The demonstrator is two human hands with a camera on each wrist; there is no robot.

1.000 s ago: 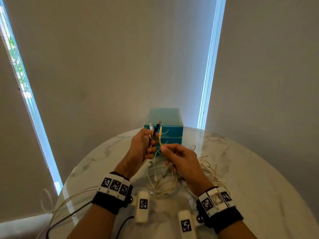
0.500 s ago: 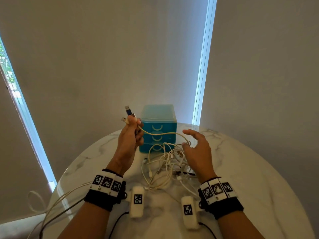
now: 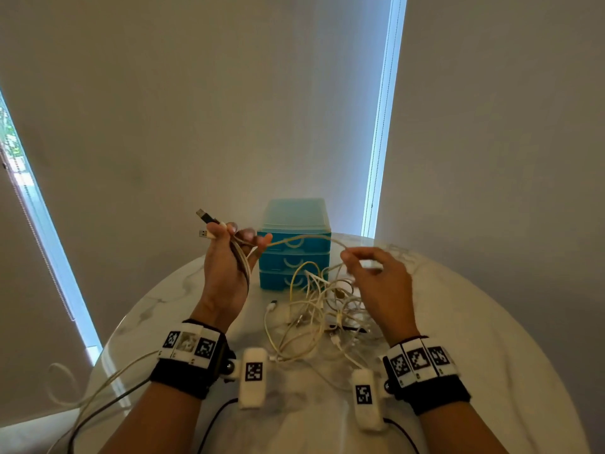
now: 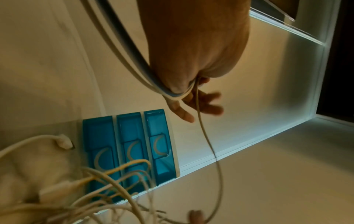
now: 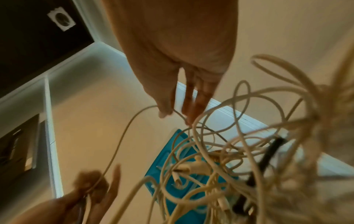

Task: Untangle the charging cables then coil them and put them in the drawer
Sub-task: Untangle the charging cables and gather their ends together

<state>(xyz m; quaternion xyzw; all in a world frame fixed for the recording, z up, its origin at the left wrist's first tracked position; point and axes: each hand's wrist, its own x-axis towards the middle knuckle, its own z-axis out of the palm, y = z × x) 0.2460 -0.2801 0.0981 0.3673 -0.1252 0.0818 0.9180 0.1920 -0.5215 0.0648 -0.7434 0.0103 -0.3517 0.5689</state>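
Note:
My left hand [image 3: 229, 260] is raised above the table and grips the ends of several cables; a black USB plug [image 3: 205, 216] and a white one [image 3: 204, 234] stick out past its thumb. From this hand a cream cable [image 3: 304, 238] arcs right to my right hand [image 3: 366, 267], which pinches it between thumb and fingertips [image 5: 189, 119]. Below and between both hands lies a tangle of white and cream cables [image 3: 320, 309]. Behind it stands a small blue drawer unit [image 3: 294, 244] with three drawers, all closed.
The round marble table [image 3: 491, 339] carries everything; its curved edge runs close on the left and right. White and black wrist-camera leads [image 3: 108, 388] trail off the table's left edge. Grey blinds and window strips stand behind the drawer unit.
My left hand has lifted and pulled leftward with the plug ends. My right hand let go near the plugs, opened over the tangle, then pinched the cream cable farther along.

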